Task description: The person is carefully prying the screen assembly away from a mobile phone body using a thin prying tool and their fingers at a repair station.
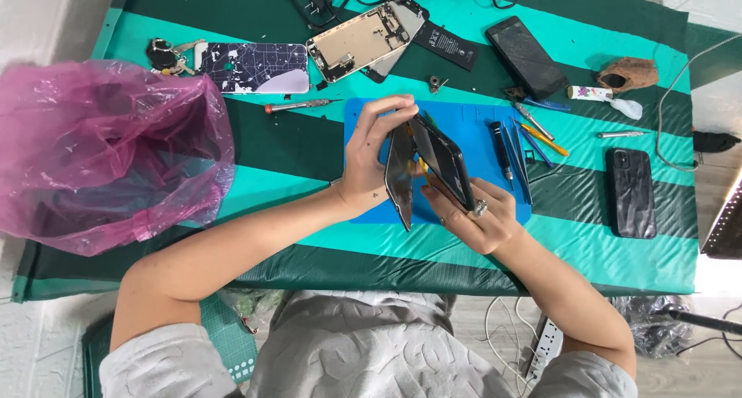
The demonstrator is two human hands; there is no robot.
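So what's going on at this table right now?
A person is prying a phone apart over a blue mat. The left hand holds the screen panel on edge, while the right hand supports the phone body. Another opened phone, a battery and small tools lie around on the green striped table.

Bare forearms, pale grey top

I see short sleeves of a light grey, softly textured fabric ending above the elbows, with the same embossed, swirling pattern across the chest. Both forearms are uncovered. My left hand [369, 164] wears nothing that I can make out; my right hand [481, 222] carries a silver ring [480, 208] with a raised, sparkly top on one finger.
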